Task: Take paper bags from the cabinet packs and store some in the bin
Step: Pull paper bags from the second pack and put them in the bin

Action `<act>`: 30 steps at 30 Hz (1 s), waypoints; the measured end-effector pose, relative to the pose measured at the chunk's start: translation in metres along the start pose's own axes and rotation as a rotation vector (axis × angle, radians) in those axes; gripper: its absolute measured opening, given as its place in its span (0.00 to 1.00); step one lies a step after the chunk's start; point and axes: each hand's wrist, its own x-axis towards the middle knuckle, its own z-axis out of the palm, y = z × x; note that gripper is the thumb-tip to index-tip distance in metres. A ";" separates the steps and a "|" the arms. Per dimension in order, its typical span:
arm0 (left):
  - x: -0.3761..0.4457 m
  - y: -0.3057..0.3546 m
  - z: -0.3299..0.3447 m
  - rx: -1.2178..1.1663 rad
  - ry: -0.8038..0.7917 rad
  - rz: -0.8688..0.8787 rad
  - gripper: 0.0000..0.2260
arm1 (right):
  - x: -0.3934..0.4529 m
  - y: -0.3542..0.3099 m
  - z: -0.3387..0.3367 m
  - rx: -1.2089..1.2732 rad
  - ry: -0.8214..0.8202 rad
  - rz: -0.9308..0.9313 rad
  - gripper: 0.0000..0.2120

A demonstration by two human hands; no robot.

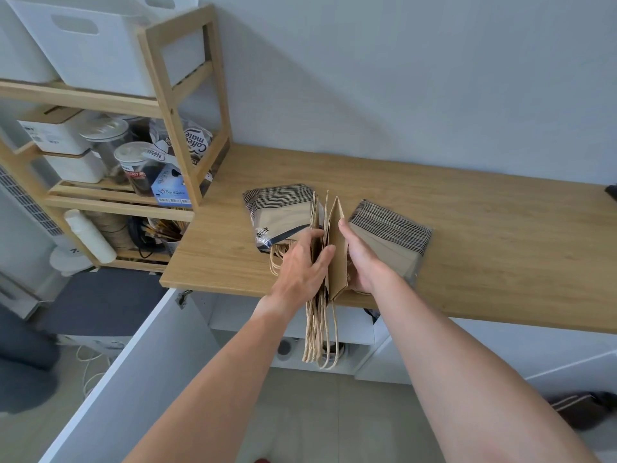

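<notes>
Head view: paper bags (335,248) stand on edge at front of wooden tabletop (484,235), handles hanging over edge. Left hand (302,267) fingers wedged between bags; right hand (362,259) grips bundle's other side. Plastic-wrapped packs (390,235) lie either side.

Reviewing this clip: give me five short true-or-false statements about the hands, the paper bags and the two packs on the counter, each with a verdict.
1. Both hands hold a bunch of loose paper bags standing on edge at the counter's front edge. True: the left hand and right hand press on either side.
2. The bags' twisted handles hang down past the counter edge. True.
3. The pack on the right lies on the floor. False: it lies on the counter, beside the right hand.
4. The pack on the left sits on the wooden shelf unit. False: it lies on the counter.
5. The white bins stand on the counter. False: they sit atop the shelf unit.
</notes>
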 end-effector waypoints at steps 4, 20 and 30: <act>0.003 -0.005 0.002 0.029 0.032 0.009 0.16 | -0.016 -0.002 -0.004 -0.013 0.030 0.020 0.48; -0.007 -0.002 0.015 -0.218 -0.076 -0.219 0.14 | -0.031 -0.017 0.011 -0.249 -0.019 -0.075 0.46; -0.028 -0.069 -0.022 0.013 -0.280 -0.298 0.21 | -0.028 -0.030 -0.020 -0.218 0.146 -0.080 0.18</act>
